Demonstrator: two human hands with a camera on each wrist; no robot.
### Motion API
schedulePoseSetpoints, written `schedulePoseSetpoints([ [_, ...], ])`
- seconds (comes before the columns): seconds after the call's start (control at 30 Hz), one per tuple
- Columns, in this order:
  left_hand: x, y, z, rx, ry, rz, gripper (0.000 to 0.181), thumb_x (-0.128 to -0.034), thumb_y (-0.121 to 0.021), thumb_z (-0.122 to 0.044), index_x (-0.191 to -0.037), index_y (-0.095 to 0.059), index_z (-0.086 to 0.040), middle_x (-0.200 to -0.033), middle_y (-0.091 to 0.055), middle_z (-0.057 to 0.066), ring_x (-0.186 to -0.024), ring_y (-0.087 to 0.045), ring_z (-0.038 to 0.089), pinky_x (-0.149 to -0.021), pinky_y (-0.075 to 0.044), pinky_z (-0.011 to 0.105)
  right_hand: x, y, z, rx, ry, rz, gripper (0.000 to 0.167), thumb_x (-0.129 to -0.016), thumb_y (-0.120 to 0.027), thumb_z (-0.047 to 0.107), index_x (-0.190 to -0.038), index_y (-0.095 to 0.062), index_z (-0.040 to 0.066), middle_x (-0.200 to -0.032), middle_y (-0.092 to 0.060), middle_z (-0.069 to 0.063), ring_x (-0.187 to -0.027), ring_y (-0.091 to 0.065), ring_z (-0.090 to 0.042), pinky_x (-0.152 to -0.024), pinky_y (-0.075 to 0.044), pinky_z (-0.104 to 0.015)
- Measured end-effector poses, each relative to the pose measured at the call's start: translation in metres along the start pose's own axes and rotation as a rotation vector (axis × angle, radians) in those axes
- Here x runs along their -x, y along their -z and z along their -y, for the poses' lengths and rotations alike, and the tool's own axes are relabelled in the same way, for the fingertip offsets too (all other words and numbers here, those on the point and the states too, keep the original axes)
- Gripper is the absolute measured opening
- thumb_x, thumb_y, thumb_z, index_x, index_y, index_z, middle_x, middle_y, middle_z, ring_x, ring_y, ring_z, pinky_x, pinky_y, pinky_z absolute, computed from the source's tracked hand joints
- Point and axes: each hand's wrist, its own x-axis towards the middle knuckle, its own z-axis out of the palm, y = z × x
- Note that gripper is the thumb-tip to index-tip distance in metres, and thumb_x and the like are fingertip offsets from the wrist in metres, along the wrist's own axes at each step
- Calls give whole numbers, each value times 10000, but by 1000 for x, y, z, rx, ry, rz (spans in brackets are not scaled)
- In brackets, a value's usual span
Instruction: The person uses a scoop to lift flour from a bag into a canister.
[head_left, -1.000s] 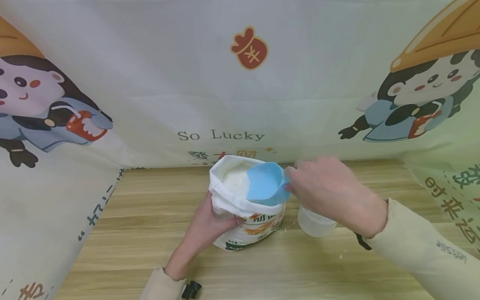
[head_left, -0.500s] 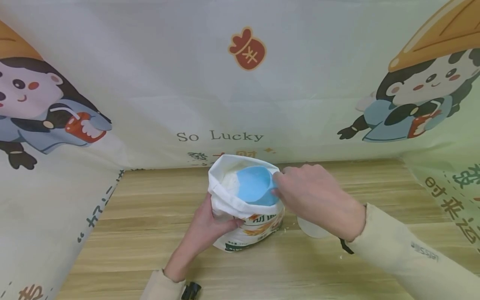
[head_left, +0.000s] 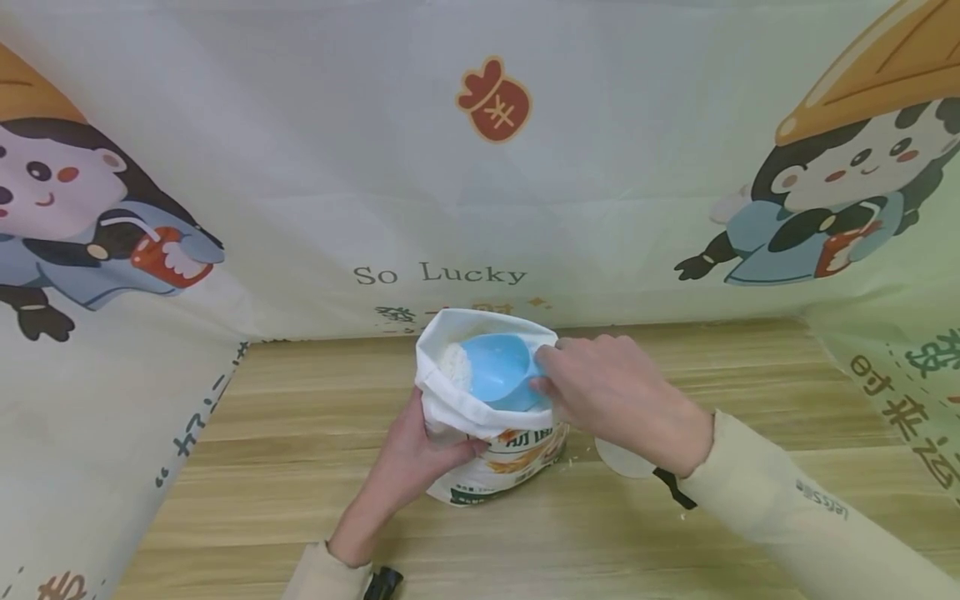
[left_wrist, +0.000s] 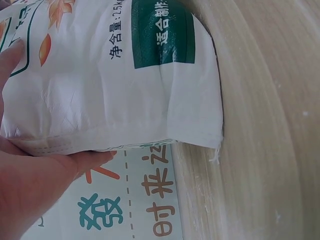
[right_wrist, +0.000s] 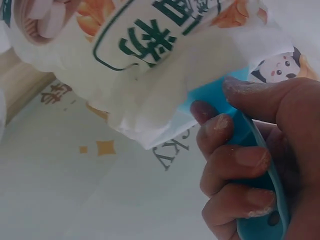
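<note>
One bench bears one flour bag, soft, probably heavy, best held around its side, where the left hand grips it. In its mouth: one scoop, seemingly light, stiff; the right hand's fingers curl round its handle. Beside: one pale object, mostly hidden.

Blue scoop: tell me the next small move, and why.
Probably push the blue scoop deeper into the white powder with the right hand: much of its bowl shows bare blue, powder lies at its front edge, and the left hand holds the bag.
</note>
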Motion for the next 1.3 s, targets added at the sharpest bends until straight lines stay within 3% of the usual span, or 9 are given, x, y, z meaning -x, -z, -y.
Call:
schedulePoseSetpoints([
  [0.27, 1, 0, 1, 4, 15, -25, 1036, -749, -941, -188, -1563, -307, -289, -1431, -561, 2, -1304, -541, 284, -1080, -431, 604, 2, -17, -12, -94, 18, -48, 261, -979, -730, 288, -846, -561, 140, -643, -429, 53, -509, -372, -118, -418, -285, -249],
  [0.63, 1, -1, 0, 9, 30, -26, 1011, -747, -942, -179, -1551, -336, -272, -1428, -563, 16, -1305, -539, 288, -1084, -429, 601, 3, -34, -21, -316, -56, -39, 191, -1010, -679, 333, -911, -637, 176, -709, -523, 88, -626, -479, -99, -555, -441, -277],
  [0.83, 1, -1, 0, 19, 38, -24, 996, -745, -941, -169, -1543, -351, -246, -1422, -566, 28, -1325, -526, 290, -1107, -405, 609, 5, -37, -26, -426, -110, -15, 265, -1025, -652, 355, -1131, -729, 125, -930, -720, 29, -796, -625, -127, -741, -567, -374],
  [0.97, 1, -1, 0, 19, 41, -27, 999, -738, -944, -167, -1541, -355, -248, -1419, -569, 24, -1331, -522, 288, -1114, -394, 615, 8, -39, -30, -465, -108, -20, 322, -1025, -653, 349, -1209, -724, 94, -1063, -750, -31, -892, -663, -162, -825, -582, -425],
  [1.3, 0, -2, 2, -4, 74, -31, 957, -747, -941, -199, -1519, -378, -249, -1402, -580, 19, -1306, -540, 287, -1098, -410, 614, 20, -40, -41, -507, -49, -94, 220, -1015, -680, 274, -1132, -743, 98, -996, -746, 19, -838, -638, -128, -778, -569, -401],
])
